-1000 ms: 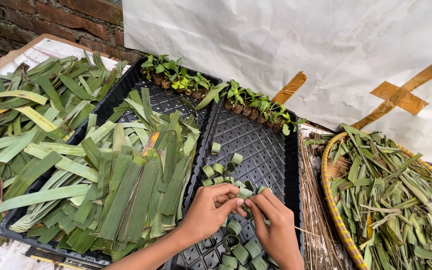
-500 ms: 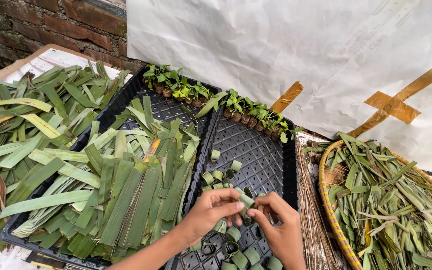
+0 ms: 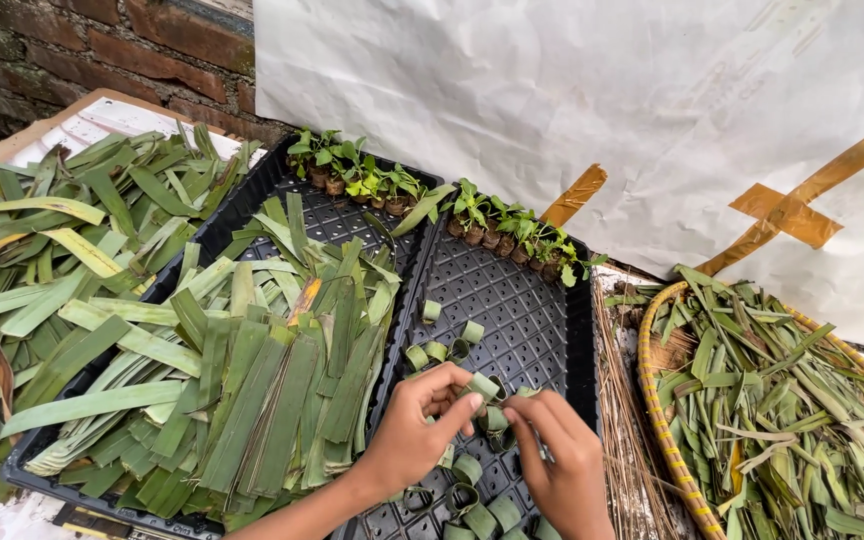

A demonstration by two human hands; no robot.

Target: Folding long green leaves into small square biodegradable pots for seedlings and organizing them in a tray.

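Green leaf ring [image 3: 483, 386] sits between both hands over the near part of the black tray [image 3: 542, 310], pinched by the left hand [image 3: 414, 437] while the right hand [image 3: 559, 452] grasps its edge. It looks light, thin and springy, so a gentle grip on the rim seems best; cut leaf strips [image 3: 252, 380] lie left.

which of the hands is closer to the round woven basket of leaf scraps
Right. The right hand is over the black tray, on the side next to the woven basket. The left hand is farther away, beside the stacked leaf strips.
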